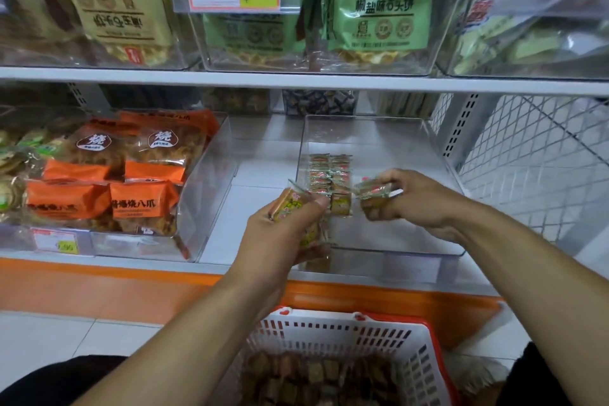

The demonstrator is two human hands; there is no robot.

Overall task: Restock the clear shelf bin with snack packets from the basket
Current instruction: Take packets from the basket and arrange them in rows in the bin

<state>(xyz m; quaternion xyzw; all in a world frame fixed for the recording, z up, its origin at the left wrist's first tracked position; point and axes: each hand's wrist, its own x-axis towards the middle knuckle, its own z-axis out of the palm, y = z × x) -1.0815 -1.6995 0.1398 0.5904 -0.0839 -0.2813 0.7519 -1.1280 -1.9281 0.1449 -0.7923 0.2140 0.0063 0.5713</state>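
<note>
Right hand is pinching a packet over the bin, nearer the rows just left; left hand is gripping several.

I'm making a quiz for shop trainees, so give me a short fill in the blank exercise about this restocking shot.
1. Each hand, the left hand and the right hand, holds small snack ____.
2. The packets already in the clear bin stand in two ____.
3. The white basket has a ____ rim.
4. The bags in the neighbouring bin are ____.

Missing words: packets; rows; red; orange
</note>
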